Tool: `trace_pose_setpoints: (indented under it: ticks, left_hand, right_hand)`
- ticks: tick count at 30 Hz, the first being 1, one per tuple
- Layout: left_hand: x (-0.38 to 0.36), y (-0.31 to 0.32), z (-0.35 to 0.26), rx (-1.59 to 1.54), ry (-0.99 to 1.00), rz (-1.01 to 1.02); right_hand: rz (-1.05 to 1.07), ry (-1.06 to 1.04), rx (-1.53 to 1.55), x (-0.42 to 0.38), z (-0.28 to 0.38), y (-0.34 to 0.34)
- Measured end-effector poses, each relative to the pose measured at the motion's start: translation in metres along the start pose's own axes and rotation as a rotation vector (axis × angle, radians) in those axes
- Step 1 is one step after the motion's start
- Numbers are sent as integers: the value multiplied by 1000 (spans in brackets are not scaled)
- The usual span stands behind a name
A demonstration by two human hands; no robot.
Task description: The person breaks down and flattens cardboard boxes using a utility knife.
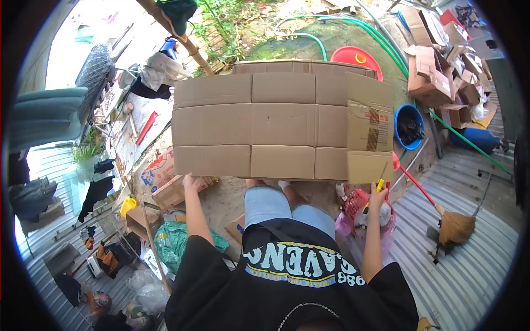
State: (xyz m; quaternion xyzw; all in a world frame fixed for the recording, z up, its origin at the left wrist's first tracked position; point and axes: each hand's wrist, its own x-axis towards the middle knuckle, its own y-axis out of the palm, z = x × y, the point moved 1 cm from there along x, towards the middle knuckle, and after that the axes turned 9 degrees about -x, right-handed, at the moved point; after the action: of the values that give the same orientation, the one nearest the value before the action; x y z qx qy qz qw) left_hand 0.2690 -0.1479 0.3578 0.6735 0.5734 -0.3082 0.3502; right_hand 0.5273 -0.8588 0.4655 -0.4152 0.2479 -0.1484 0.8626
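Observation:
A large flattened cardboard box (282,124) is spread out in front of me, creased into panels, with dark printing on its right-hand flap. My left hand (191,182) grips its near edge at the left corner. In my right hand (377,194) is a box cutter (380,185) with a yellow handle, its thin blade pointing up over the flap's near corner. Another cardboard piece (303,67) shows behind the far edge. The sheet hides the ground beneath it.
Cardboard boxes (433,80) are piled at the upper right. Beside the sheet stands a blue bucket (409,128) with a black bag inside. A red basin (356,57) lies beyond it, near a green hose (381,44). A broom (456,225) rests at right, a green bag (172,245) at left.

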Motion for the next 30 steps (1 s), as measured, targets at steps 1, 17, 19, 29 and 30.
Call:
trace_pose_setpoints:
  ticks: [1, 17, 19, 29, 30]
  left_hand:
    - [-32, 25, 19, 10, -9, 3]
    - [-128, 406, 199, 2161, 981, 761]
    - [-132, 410, 191, 2216, 984, 765]
    - [-128, 411, 200, 2305, 929, 763]
    - [-128, 410, 201, 2336, 915, 738]
  right_hand:
    - [-139, -213, -102, -29, 45, -5]
    - [250, -447, -639, -7, 260, 208]
    - [221, -439, -604, -5, 255, 208]
    - [442, -369, -672, 13, 252, 222]
    - [475, -350, -670, 13, 250, 223]
